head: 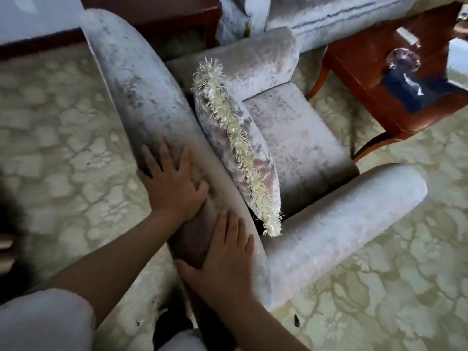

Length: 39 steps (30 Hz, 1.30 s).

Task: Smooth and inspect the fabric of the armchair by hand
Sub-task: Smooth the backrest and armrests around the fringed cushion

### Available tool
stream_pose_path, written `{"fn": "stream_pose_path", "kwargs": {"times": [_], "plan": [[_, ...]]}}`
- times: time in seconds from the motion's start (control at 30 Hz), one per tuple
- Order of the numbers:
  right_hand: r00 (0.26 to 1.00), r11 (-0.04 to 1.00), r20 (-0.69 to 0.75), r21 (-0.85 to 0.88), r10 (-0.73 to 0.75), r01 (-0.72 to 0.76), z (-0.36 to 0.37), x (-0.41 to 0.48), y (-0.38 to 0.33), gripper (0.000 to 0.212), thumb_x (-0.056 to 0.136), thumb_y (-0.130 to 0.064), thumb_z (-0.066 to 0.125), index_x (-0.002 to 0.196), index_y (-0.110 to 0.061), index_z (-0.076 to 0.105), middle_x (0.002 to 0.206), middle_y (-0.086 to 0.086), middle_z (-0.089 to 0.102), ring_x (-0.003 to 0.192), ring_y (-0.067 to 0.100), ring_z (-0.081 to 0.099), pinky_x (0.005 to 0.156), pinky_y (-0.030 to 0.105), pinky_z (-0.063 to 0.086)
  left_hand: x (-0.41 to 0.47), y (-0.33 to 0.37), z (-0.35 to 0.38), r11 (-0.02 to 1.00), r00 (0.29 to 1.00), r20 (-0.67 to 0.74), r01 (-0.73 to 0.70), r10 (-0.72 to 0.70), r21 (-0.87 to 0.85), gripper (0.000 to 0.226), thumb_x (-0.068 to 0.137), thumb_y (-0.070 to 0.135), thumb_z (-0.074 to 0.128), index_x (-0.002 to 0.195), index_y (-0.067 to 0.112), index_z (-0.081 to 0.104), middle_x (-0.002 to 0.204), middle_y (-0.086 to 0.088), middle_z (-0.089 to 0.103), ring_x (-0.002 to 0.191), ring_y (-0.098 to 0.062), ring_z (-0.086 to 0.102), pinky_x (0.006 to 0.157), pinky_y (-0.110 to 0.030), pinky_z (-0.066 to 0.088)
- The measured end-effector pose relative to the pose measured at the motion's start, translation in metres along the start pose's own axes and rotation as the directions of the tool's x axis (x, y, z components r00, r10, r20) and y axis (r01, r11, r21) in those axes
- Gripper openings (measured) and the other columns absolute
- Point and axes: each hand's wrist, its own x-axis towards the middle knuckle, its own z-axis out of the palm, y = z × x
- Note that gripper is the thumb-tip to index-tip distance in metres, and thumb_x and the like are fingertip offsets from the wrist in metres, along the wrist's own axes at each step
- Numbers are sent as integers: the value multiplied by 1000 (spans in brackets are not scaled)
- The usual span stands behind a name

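A pale grey crushed-velvet armchair [298, 138] fills the middle of the view, seen from behind and above its backrest. My left hand [172, 181] lies flat with fingers spread on the top of the backrest [141, 87]. My right hand [222, 259] rests flat on the same backrest, nearer to me, fingers apart. A matching cushion [228, 138] with a cream fringe leans upright against the inside of the backrest, on the seat. Neither hand holds anything.
A reddish wooden side table [395, 79] with a glass knob stands right of the chair. A matching sofa [316, 16] sits beyond. A cream patterned carpet [50, 122] covers the floor on both sides.
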Motion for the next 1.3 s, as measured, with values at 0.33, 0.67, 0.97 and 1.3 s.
{"fn": "stream_pose_path", "kwargs": {"times": [0.33, 0.67, 0.97, 1.3], "plan": [[928, 981, 339, -55, -155, 184, -35, 11, 8, 132, 69, -75, 56, 144, -1, -24, 156, 18, -21, 146, 29, -14, 119, 43, -4, -10, 7, 0, 936, 948, -11, 312, -318, -162, 100, 77, 61, 52, 149, 15, 1, 156, -12, -11, 141, -40, 1, 101, -64, 27], [769, 828, 406, -49, -494, 558, -72, 41, 66, 119, 72, -69, 61, 150, -1, 2, 158, 22, 8, 145, 31, 14, 117, 39, 9, -17, 53, -9, 573, 587, 99, 808, -804, -137, 135, 48, 88, 54, 147, 15, -1, 121, -22, 38, 106, -41, 47, 83, -48, 42], [669, 704, 511, -162, -540, 691, -134, 136, 136, 74, 90, -54, 49, 143, -8, 27, 139, 14, 40, 125, 31, 44, 100, 41, 39, -20, 56, -7, 585, 585, -38, 802, -810, -122, 122, 51, 88, 52, 142, 16, 14, 117, -22, 45, 102, -43, 51, 80, -49, 44], [735, 792, 425, -65, -528, 607, -106, 225, 15, 71, 95, -54, 36, 147, -8, 21, 152, 23, 24, 139, 38, 25, 109, 50, 27, -18, 54, 3, 592, 587, -98, 805, -804, -37, 114, 56, 89, 36, 140, 14, 17, 107, -23, 48, 90, -42, 54, 67, -45, 45]]}}
